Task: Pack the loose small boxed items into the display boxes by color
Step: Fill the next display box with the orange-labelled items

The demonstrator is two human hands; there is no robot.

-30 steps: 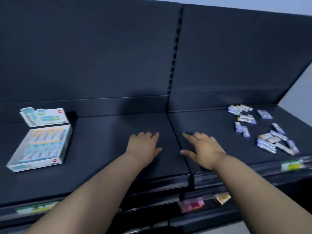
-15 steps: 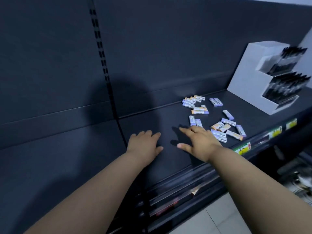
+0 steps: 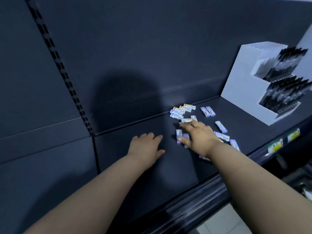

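Loose small boxes [image 3: 183, 111] scattered on shelf [image 3: 135, 174], under and just beyond fingers [image 3: 187, 124] of right hand [image 3: 200, 138], spread wide, gripping nothing. Left hand [image 3: 145, 149] flat, relaxed, empty, well left of pile. Likely risk: grabbing mixed orange and purple from interleaved heap, or wrist nudging boxes off front edge.

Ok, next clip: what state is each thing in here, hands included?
left hand: open, palm down over the shelf, holding nothing.
right hand: open, fingers spread over the loose small boxes, gripping none.
loose small boxes: scattered, lying flat, unpacked.
white display stand: upright, tiers stocked with dark items.
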